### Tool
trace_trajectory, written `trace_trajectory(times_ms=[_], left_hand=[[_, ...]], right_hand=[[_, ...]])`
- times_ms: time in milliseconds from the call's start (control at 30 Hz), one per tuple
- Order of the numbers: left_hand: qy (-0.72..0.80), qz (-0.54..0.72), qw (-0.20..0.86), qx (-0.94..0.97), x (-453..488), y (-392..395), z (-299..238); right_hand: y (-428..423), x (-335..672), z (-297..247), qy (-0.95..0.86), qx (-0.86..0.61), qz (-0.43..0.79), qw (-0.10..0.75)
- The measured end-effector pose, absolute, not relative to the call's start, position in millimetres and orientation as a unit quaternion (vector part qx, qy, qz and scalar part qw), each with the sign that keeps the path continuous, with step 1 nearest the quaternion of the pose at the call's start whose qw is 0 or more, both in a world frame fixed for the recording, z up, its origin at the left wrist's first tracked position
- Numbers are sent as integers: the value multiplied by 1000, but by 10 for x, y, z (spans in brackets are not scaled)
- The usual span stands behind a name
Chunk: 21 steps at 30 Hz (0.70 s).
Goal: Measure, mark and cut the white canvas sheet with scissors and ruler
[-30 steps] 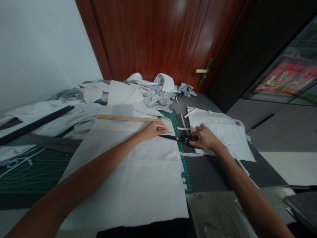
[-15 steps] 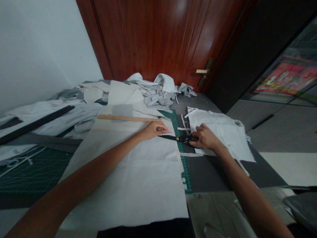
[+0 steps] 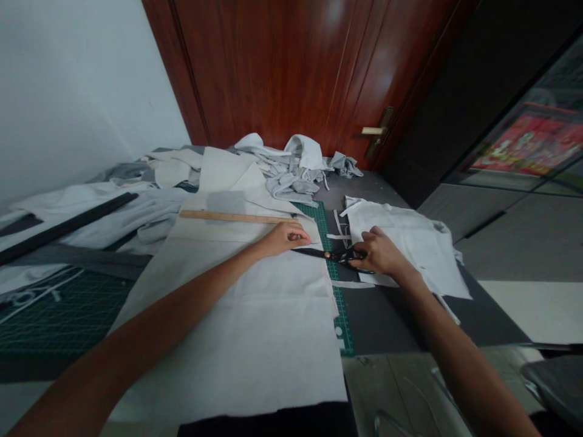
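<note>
A large white cloth (image 3: 255,340) lies spread in front of me, partly over a green cutting mat (image 3: 344,315). Near its right edge, my left hand (image 3: 286,238) pinches the fabric with fingertips together. My right hand (image 3: 381,254) grips the handles of black scissors (image 3: 328,256). Their blades point left and lie at the cloth's edge, just below my left fingertips. Beyond my left hand, a wooden ruler (image 3: 228,216) rests across the cloth. A grey square patch (image 3: 226,203) is beside the ruler.
Folded white fabric (image 3: 405,237) and thin cut strips (image 3: 337,224) lie to the right on the dark table (image 3: 387,321). Scraps (image 3: 291,182) are heaped at the back by a wooden door (image 3: 273,73). At left are grey-white cloths (image 3: 155,209) and a black bar (image 3: 68,227).
Almost nothing differs; the view has shifted very slightly. Both hands and the scissors keep their places on the cloth.
</note>
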State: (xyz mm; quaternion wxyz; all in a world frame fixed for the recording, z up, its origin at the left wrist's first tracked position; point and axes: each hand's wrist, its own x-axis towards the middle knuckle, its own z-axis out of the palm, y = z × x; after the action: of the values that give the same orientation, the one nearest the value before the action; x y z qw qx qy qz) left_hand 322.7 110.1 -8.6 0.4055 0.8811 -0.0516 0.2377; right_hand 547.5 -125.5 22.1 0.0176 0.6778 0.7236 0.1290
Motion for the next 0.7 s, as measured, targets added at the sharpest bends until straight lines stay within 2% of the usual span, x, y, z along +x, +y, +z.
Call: trace_trajectory(times_ms=[700], left_hand=[[-62, 244, 414, 875, 3221, 1093, -85]], right_hand=[[-1263, 5473, 210, 726, 675, 133, 14]])
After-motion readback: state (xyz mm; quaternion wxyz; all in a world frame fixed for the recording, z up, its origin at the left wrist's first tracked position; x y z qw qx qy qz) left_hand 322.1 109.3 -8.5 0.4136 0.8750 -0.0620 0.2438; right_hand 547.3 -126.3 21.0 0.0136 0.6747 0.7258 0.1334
